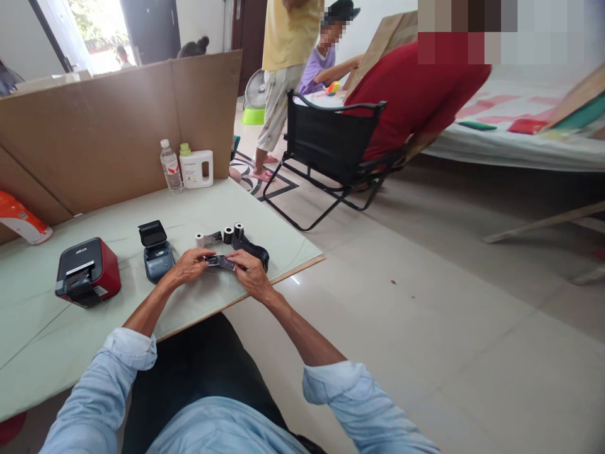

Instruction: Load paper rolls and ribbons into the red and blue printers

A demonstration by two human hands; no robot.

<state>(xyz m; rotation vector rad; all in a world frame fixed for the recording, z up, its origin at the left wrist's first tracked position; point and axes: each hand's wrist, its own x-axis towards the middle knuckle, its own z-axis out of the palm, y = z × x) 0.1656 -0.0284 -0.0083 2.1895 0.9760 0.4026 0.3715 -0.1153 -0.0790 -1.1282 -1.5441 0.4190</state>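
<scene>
Between my two hands a short dark strip (221, 262) is stretched just over the table's front corner. My left hand (190, 267) pinches its left end, and my right hand (251, 272) pinches the right end. Beyond them stand small rolls: a white one (200, 239) with a dark strip trailing off, a black-sided one (229, 235), and another (239, 230). A loose black band (258, 251) curls beside my right hand. Left of my left hand sits a small dark label printer (159, 260) with its lid up. Farther left is a red and black printer (88, 271).
A cardboard panel (118, 126) walls the table's (127, 321) back, with a water bottle (171, 167) and a white jug (197, 168) before it. An orange bottle (23, 217) lies at left. Right of the table are a black folding chair (331, 135) and several people.
</scene>
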